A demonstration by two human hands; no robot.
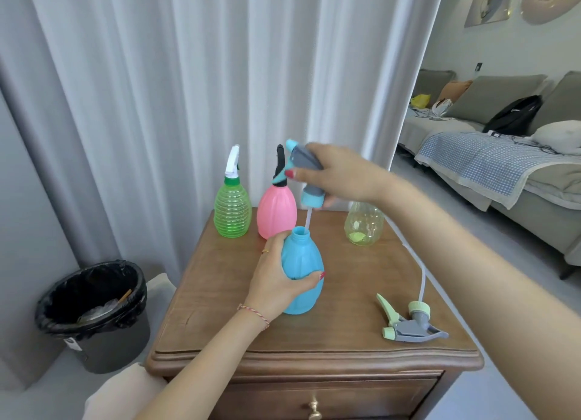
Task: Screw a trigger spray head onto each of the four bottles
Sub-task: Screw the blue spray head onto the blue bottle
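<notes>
My left hand point(276, 281) grips the blue bottle point(304, 272), upright on the wooden nightstand point(220, 319) with its neck uncapped. Above it my right hand point(339, 174) holds a grey and blue trigger spray head point(306, 174); its thin tube point(308, 220) reaches down into the bottle's neck. At the back stand a green ribbed bottle point(232, 212) with a white spray head and a pink bottle point(276, 212) with a black spray head. A clear yellow bottle point(364, 225) stands at the back right, its top hidden by my arm. A grey and pale green spray head point(408, 322) lies at the front right.
A black bin point(94, 312) with a liner stands on the floor to the left. Pale curtains hang behind the nightstand. A grey sofa point(503, 155) with a checked blanket and a black bag fills the right. A drawer with a brass knob point(314, 408) is below the top.
</notes>
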